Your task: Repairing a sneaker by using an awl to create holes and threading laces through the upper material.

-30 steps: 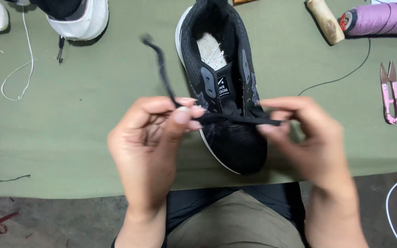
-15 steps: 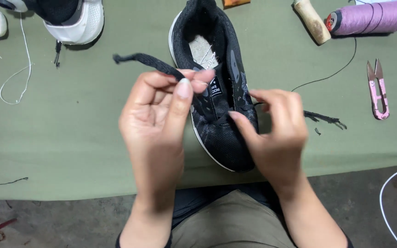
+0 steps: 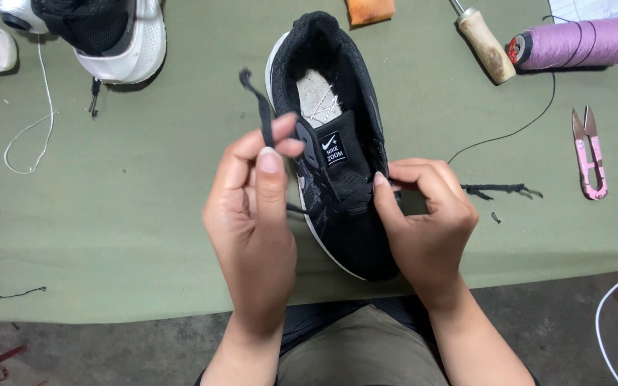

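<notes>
A black sneaker (image 3: 337, 136) lies on the green table cover (image 3: 144, 214), toe toward me. My left hand (image 3: 255, 214) pinches one end of its black shoelace (image 3: 257, 107) between thumb and fingers, with the lace tip sticking up and left. My right hand (image 3: 423, 221) grips the sneaker's right side by the eyelets, fingers curled on the edge. The other lace end (image 3: 502, 190) lies loose on the cover to the right of that hand.
A white-and-black sneaker (image 3: 101, 36) sits at the top left with a white thread (image 3: 33, 136). A wooden-handled awl (image 3: 484, 43), a purple thread spool (image 3: 574, 41) and pink snips (image 3: 589, 154) lie at the right. An orange piece (image 3: 370, 10) is at the top.
My left hand has lifted the lace end up and moved down-left. My right hand let go of the lace's other end and took the shoe's side.
</notes>
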